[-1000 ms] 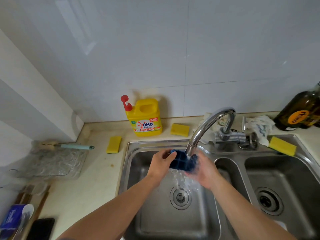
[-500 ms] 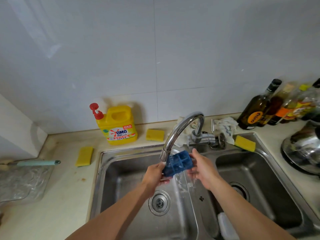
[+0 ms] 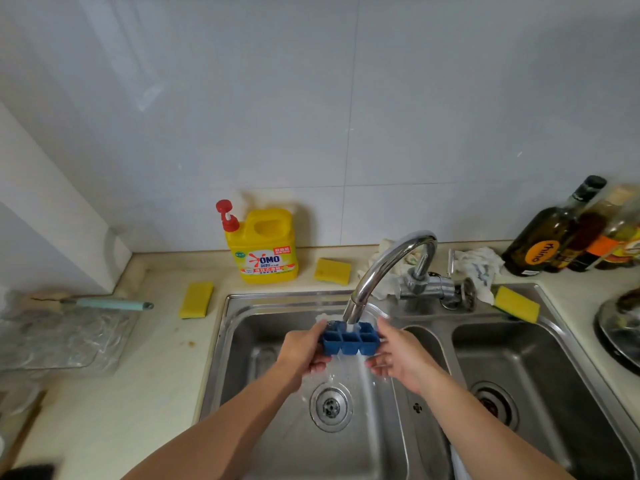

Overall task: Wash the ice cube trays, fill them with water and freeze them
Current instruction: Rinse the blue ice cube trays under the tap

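Observation:
A small blue ice cube tray (image 3: 349,342) is held level under the chrome faucet (image 3: 384,271), over the left basin of the steel sink (image 3: 242,341). Water runs from the spout into its cells and spills off the underside toward the drain (image 3: 330,406). My left hand (image 3: 302,351) grips the tray's left end. My right hand (image 3: 394,355) holds the right end, its lower fingers spread beneath the tray.
A yellow detergent jug (image 3: 265,249) stands behind the sink, with yellow sponges (image 3: 196,299) (image 3: 332,270) (image 3: 516,303) around it. Bottles (image 3: 554,230) stand at the back right, a metal pot lid (image 3: 620,323) at the right edge. A clear plastic tray (image 3: 65,337) and a brush (image 3: 104,303) lie left.
The tray went from tilted beside the spout to level right under it, cells up, and water now pours into it. The camera view shifted.

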`<state>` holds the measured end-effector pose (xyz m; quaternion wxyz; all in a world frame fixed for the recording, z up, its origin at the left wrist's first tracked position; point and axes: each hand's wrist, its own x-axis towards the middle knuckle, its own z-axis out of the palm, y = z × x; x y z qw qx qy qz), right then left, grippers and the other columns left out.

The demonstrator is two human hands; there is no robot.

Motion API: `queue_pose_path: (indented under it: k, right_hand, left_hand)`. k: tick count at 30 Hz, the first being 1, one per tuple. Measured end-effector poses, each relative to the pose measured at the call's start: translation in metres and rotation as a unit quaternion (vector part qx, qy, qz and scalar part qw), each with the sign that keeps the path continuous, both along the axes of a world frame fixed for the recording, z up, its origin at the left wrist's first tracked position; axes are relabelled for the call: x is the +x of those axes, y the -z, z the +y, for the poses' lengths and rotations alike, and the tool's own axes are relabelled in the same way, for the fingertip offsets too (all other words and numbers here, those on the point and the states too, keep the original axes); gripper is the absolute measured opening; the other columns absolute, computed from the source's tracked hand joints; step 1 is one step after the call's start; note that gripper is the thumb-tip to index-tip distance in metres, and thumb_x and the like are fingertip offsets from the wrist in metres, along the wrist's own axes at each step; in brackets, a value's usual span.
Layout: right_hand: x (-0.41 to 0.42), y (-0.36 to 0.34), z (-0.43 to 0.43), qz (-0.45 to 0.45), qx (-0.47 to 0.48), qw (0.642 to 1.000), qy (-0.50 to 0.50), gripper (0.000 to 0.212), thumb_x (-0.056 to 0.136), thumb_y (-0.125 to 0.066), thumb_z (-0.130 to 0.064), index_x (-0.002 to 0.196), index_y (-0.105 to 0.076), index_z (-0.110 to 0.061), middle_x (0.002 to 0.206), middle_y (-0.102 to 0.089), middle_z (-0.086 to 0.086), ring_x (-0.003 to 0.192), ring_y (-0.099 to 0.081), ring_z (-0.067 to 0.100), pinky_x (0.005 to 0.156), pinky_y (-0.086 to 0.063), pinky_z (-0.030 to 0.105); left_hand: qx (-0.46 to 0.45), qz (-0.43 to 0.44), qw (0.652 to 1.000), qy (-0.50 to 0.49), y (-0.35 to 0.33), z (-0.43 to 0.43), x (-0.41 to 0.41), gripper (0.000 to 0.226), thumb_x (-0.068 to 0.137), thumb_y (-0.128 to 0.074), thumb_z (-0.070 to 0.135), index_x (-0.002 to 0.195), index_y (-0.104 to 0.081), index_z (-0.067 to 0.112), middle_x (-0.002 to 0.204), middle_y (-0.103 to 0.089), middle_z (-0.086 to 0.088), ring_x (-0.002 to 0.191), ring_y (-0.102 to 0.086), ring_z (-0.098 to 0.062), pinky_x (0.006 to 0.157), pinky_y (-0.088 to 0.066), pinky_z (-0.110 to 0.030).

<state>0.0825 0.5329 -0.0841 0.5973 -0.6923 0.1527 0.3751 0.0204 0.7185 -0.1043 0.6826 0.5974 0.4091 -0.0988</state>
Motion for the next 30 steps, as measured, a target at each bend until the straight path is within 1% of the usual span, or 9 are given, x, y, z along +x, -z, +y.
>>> queue_pose_path:
  k: [6,9,12,15,17,21,24,27,30]
  right_hand:
    - [-0.006,0.01,0.023,0.057,0.043,0.997,0.004,0.046,0.105,-0.049,-0.046,0.12,-0.061,-0.005,0.112,-0.069,0.026,0.088,-0.068,0.037,0.07,-0.061,0.041]
    - [-0.006,0.011,0.029,0.069,0.065,0.995,0.016,0.049,0.103,-0.052,-0.046,0.12,-0.061,-0.002,0.116,-0.066,0.029,0.088,-0.067,0.038,0.07,-0.06,0.042]
    - [-0.003,0.006,0.031,0.056,0.077,0.995,0.029,0.048,0.101,-0.057,-0.045,0.121,-0.061,-0.002,0.118,-0.065,0.028,0.092,-0.066,0.039,0.079,-0.058,0.046]
    - [0.002,0.0,0.029,0.019,0.064,0.997,0.028,0.041,0.104,-0.053,-0.043,0.122,-0.063,-0.007,0.115,-0.07,0.024,0.094,-0.068,0.04,0.081,-0.058,0.046]
    - [0.005,-0.005,0.024,-0.01,0.036,0.999,0.022,0.039,0.105,-0.051,-0.043,0.12,-0.064,-0.01,0.112,-0.071,0.022,0.097,-0.07,0.039,0.081,-0.06,0.045]
    - [0.012,-0.011,0.008,-0.068,-0.022,0.997,0.029,0.04,0.101,-0.056,-0.049,0.112,-0.066,-0.011,0.097,-0.069,0.017,0.067,-0.066,0.025,0.065,-0.059,0.036]
    - [0.013,-0.011,-0.008,-0.069,-0.055,0.996,0.016,0.057,0.095,-0.054,-0.065,0.108,-0.066,-0.01,0.094,-0.072,0.02,0.06,-0.066,0.021,0.06,-0.058,0.033]
    - [0.011,-0.01,-0.023,-0.035,-0.086,0.995,-0.032,0.082,0.082,-0.045,-0.085,0.107,-0.068,-0.011,0.098,-0.074,0.02,0.064,-0.07,0.024,0.06,-0.058,0.032]
    - [0.01,-0.008,-0.034,0.008,-0.083,0.995,-0.063,0.093,0.074,-0.041,-0.094,0.112,-0.066,-0.013,0.089,-0.075,0.015,0.062,-0.069,0.023,0.054,-0.053,0.029]
  left_hand:
    - [0.221,-0.036,0.972,0.076,-0.015,0.023,0.002,0.036,0.093,-0.067,0.042,0.079,-0.074,0.009,0.066,-0.074,-0.007,0.053,-0.066,-0.012,0.056,-0.055,-0.026]
    - [0.273,-0.064,0.954,0.106,-0.019,0.028,0.0,0.029,0.094,-0.067,0.039,0.091,-0.076,0.012,0.08,-0.076,-0.003,0.066,-0.068,-0.012,0.064,-0.055,-0.027]
    - [0.283,-0.091,0.947,0.125,-0.019,0.029,-0.003,0.024,0.097,-0.065,0.035,0.104,-0.072,0.013,0.093,-0.075,-0.003,0.076,-0.068,-0.017,0.074,-0.057,-0.033]
    - [0.261,-0.115,0.95,0.124,-0.014,0.027,-0.001,0.018,0.1,-0.062,0.028,0.112,-0.069,0.015,0.098,-0.073,-0.002,0.082,-0.072,-0.023,0.078,-0.062,-0.041]
    - [0.203,-0.133,0.964,0.111,-0.009,0.023,0.001,0.016,0.103,-0.057,0.023,0.113,-0.068,0.017,0.102,-0.072,-0.003,0.088,-0.072,-0.021,0.073,-0.064,-0.038]
    - [0.043,-0.112,0.99,0.073,-0.004,0.006,0.01,0.023,0.108,-0.046,0.022,0.109,-0.069,0.021,0.106,-0.073,-0.01,0.095,-0.07,-0.022,0.069,-0.06,-0.03]
    - [0.009,-0.092,0.992,0.091,0.0,-0.009,0.018,0.028,0.109,-0.043,0.021,0.112,-0.07,0.014,0.097,-0.072,-0.007,0.086,-0.068,-0.021,0.066,-0.058,-0.029]
    - [-0.001,-0.084,0.988,0.127,0.006,-0.02,0.022,0.03,0.108,-0.042,0.021,0.097,-0.066,0.007,0.081,-0.066,-0.005,0.07,-0.062,-0.015,0.062,-0.055,-0.028]
    - [0.005,-0.078,0.985,0.151,0.01,-0.026,0.023,0.028,0.108,-0.04,0.021,0.094,-0.061,0.008,0.081,-0.064,-0.006,0.071,-0.059,-0.016,0.065,-0.053,-0.031]
